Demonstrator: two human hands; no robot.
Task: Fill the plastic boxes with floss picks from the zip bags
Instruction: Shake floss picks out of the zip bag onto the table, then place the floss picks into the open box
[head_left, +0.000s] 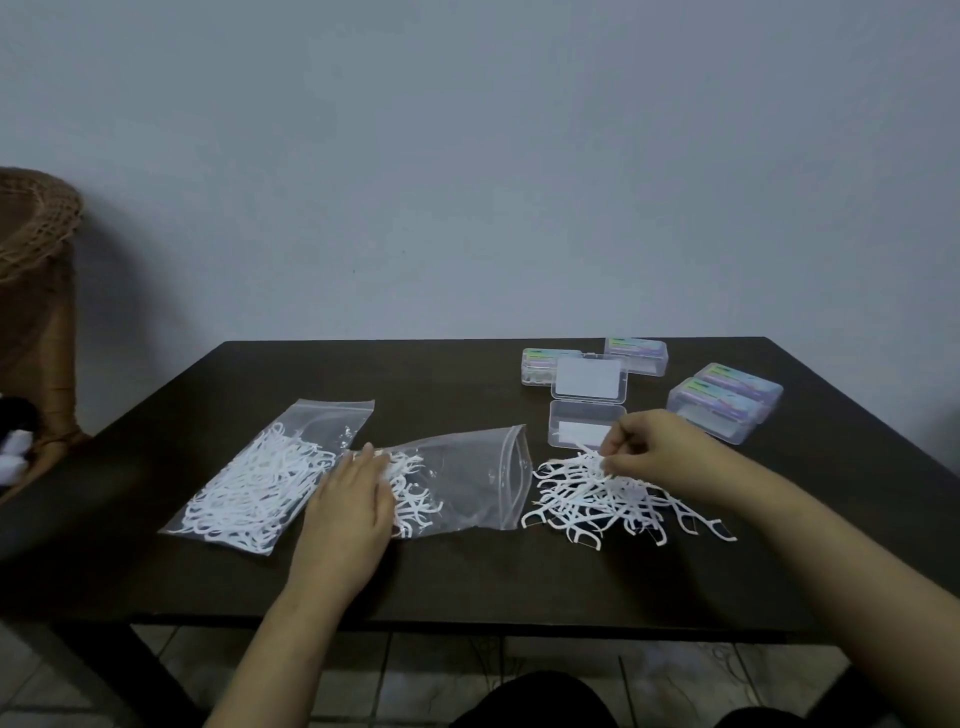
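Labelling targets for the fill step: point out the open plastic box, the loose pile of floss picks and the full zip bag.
open plastic box (586, 432): head view, on its clear tray.
loose pile of floss picks (587, 496): head view, pile's middle.
full zip bag (260, 483): head view, on the picks inside.

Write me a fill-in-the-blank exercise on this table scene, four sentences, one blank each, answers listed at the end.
1. The left hand rests flat on a zip bag whose mouth points toward the loose ____ of floss picks.
2. The right hand pinches picks just in front of the box whose lid is ____.
3. The second zip bag, left of the first, is ____ of picks.
4. The table is ____ in colour.

Missing words: pile; open; full; dark
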